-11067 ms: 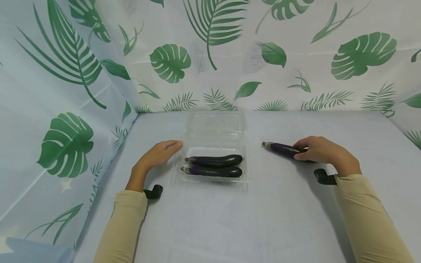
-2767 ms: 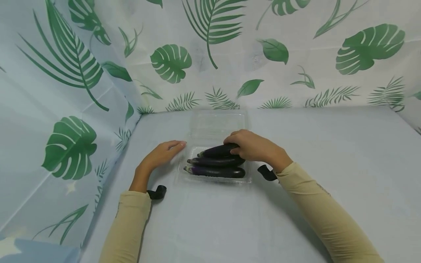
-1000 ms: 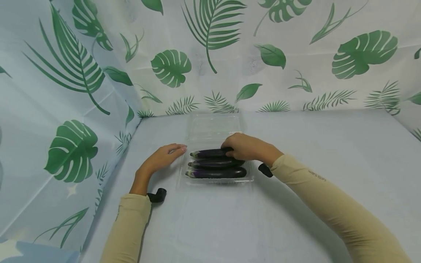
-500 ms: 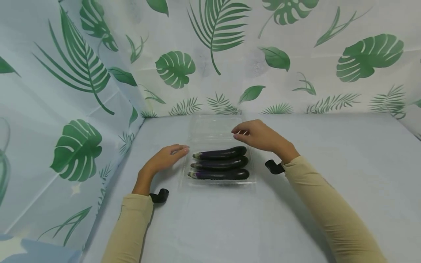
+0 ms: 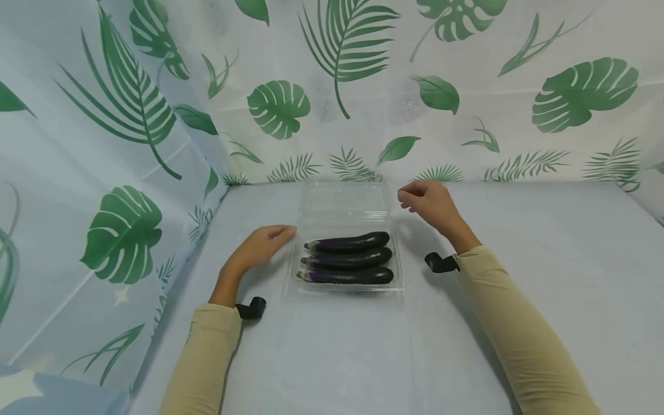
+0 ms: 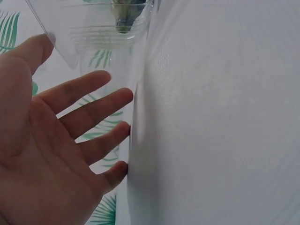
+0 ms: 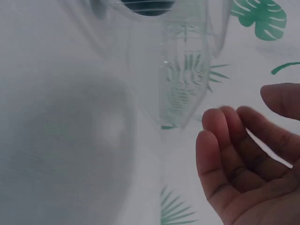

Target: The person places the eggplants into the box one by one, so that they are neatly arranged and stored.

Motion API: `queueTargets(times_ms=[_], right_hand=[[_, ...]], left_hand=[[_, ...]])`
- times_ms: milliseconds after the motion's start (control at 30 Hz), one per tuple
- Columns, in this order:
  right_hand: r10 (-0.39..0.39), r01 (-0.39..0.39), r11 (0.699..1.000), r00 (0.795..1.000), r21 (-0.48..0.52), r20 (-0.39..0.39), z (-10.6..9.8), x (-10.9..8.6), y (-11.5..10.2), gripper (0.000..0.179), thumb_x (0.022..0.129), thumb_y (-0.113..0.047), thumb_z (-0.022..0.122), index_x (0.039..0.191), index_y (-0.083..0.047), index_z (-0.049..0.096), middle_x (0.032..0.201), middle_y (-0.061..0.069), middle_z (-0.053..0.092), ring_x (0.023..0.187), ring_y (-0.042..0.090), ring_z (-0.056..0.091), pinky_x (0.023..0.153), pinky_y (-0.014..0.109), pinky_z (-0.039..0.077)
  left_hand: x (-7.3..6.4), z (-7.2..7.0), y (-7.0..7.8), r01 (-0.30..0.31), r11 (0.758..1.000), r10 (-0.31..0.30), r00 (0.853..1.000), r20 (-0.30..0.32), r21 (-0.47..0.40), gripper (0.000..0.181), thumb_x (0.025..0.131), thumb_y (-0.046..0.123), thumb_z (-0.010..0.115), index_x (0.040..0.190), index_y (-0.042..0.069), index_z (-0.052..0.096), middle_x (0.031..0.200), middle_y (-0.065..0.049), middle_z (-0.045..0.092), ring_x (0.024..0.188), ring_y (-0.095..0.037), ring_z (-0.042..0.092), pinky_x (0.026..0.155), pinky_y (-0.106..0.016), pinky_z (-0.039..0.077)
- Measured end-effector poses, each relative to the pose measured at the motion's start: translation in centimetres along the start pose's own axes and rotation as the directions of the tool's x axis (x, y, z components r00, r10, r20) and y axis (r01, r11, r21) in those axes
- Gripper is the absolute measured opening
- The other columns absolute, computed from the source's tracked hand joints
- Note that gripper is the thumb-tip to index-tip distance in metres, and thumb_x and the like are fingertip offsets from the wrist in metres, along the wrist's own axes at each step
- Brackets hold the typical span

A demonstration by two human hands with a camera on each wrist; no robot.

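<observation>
Three dark purple eggplants lie side by side in a clear plastic clamshell container, stem ends to the left: a back one, a middle one and a front one. Its hinged lid is folded back flat behind it. My left hand stays at the container's left side; in the left wrist view the thumb tip is right at the clear rim and the other fingers spread loosely. Beside the lid's right edge, my right hand hovers with bent, relaxed fingers holding nothing.
A pale cloth covers the table. Leaf-printed curtains stand behind it and along the left side. A black wrist camera sits on the left wrist and another on the right wrist.
My right hand brought the third eggplant from the right of the table into the container's back, let go, then drew away up and right beside the lid. The left hand stayed at the container.
</observation>
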State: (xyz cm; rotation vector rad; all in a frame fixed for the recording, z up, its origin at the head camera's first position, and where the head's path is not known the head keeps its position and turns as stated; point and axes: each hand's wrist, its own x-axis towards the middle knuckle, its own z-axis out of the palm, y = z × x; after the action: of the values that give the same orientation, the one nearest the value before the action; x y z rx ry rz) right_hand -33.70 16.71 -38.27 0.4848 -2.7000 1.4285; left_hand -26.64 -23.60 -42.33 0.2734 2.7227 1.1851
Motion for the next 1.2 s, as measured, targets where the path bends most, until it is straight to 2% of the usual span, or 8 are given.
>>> queueTargets(times_ms=[133, 233, 367, 567, 667, 900, 1033, 1200], right_hand=[[0.126, -0.131, 0.985, 0.991, 0.111, 0.054, 0.6, 0.3, 0.7, 0.04, 0.11, -0.024, 0.062, 0.131, 0.01, 0.068, 0.124, 0.029, 0.07, 0.105, 0.032, 0.073, 0.082, 0.026, 0.06], [0.198, -0.214, 0.961, 0.975, 0.176, 0.103, 1.0, 0.4, 1.0, 0.044, 0.111, -0.024, 0.061, 0.136, 0.012, 0.064, 0.128, 0.031, 0.068, 0.106, 0.029, 0.073, 0.084, 0.026, 0.061], [0.242, -0.273, 0.929, 0.959, 0.251, 0.146, 1.6, 0.7, 1.3, 0.047, 0.111, -0.022, 0.06, 0.141, 0.014, 0.058, 0.132, 0.032, 0.066, 0.103, 0.025, 0.074, 0.085, 0.027, 0.061], [0.287, -0.332, 0.898, 0.939, 0.289, 0.188, 2.5, 1.0, 1.9, 0.049, 0.111, -0.02, 0.06, 0.148, 0.012, 0.055, 0.135, 0.029, 0.064, 0.092, 0.013, 0.071, 0.08, 0.021, 0.059], [0.291, -0.338, 0.891, 0.938, 0.304, 0.191, 2.7, 0.9, 2.0, 0.047, 0.11, -0.018, 0.059, 0.149, 0.009, 0.055, 0.137, 0.026, 0.063, 0.093, 0.013, 0.071, 0.081, 0.021, 0.058], [0.238, -0.281, 0.885, 0.958, 0.372, 0.158, 2.5, 0.3, 1.1, 0.048, 0.111, -0.014, 0.058, 0.153, 0.008, 0.05, 0.147, 0.027, 0.057, 0.124, 0.037, 0.064, 0.101, 0.037, 0.058], [0.213, -0.24, 0.884, 0.971, 0.401, 0.112, 2.4, 0.3, 0.6, 0.048, 0.108, -0.011, 0.063, 0.151, 0.008, 0.052, 0.148, 0.026, 0.058, 0.12, 0.034, 0.065, 0.106, 0.043, 0.055], [0.176, -0.184, 0.901, 0.983, 0.393, 0.058, 2.5, 0.3, 0.4, 0.045, 0.11, -0.014, 0.062, 0.15, 0.005, 0.056, 0.145, 0.024, 0.061, 0.112, 0.024, 0.07, 0.096, 0.031, 0.059]], left_hand=[[0.4, 0.2, 0.0, -0.018, 0.994, 0.011, 0.998, -0.063, -0.111, 0.059, 0.113, 0.046, 0.053, 0.151, 0.001, 0.061, 0.154, -0.016, 0.058, 0.149, -0.036, 0.046, 0.124, -0.054, 0.034], [0.7, 0.6, 0.2, -0.024, 0.976, 0.005, 0.996, -0.089, -0.215, 0.056, 0.115, 0.042, 0.052, 0.154, 0.003, 0.058, 0.156, -0.013, 0.057, 0.151, -0.032, 0.043, 0.125, -0.051, 0.033], [1.1, 1.1, 0.4, -0.03, 0.944, -0.004, 0.995, -0.102, -0.329, 0.055, 0.116, 0.038, 0.049, 0.16, 0.005, 0.05, 0.158, -0.011, 0.055, 0.153, -0.028, 0.041, 0.126, -0.048, 0.03], [1.4, 1.7, 0.7, -0.043, 0.909, 0.003, 0.995, -0.097, -0.414, 0.055, 0.117, 0.031, 0.048, 0.162, 0.0, 0.044, 0.162, -0.015, 0.05, 0.155, -0.028, 0.037, 0.128, -0.044, 0.026], [1.7, 1.9, 0.9, -0.049, 0.893, 0.008, 0.996, -0.094, -0.448, 0.056, 0.117, 0.03, 0.049, 0.162, -0.002, 0.043, 0.164, -0.016, 0.046, 0.156, -0.029, 0.035, 0.128, -0.043, 0.025], [1.9, 1.9, 1.1, -0.068, 0.821, 0.001, 0.993, -0.117, -0.566, 0.051, 0.117, 0.022, 0.047, 0.16, -0.005, 0.045, 0.164, -0.02, 0.045, 0.153, -0.031, 0.04, 0.126, -0.044, 0.031], [1.9, 1.8, 1.5, -0.042, 0.799, -0.037, 0.992, -0.117, -0.599, 0.049, 0.118, 0.022, 0.046, 0.16, -0.003, 0.046, 0.163, -0.019, 0.047, 0.151, -0.032, 0.044, 0.121, -0.048, 0.038], [1.7, 1.5, 1.5, -0.052, 0.785, -0.02, 0.994, -0.109, -0.618, 0.053, 0.118, 0.024, 0.045, 0.164, -0.002, 0.037, 0.164, -0.02, 0.045, 0.154, -0.034, 0.038, 0.123, -0.053, 0.035]])
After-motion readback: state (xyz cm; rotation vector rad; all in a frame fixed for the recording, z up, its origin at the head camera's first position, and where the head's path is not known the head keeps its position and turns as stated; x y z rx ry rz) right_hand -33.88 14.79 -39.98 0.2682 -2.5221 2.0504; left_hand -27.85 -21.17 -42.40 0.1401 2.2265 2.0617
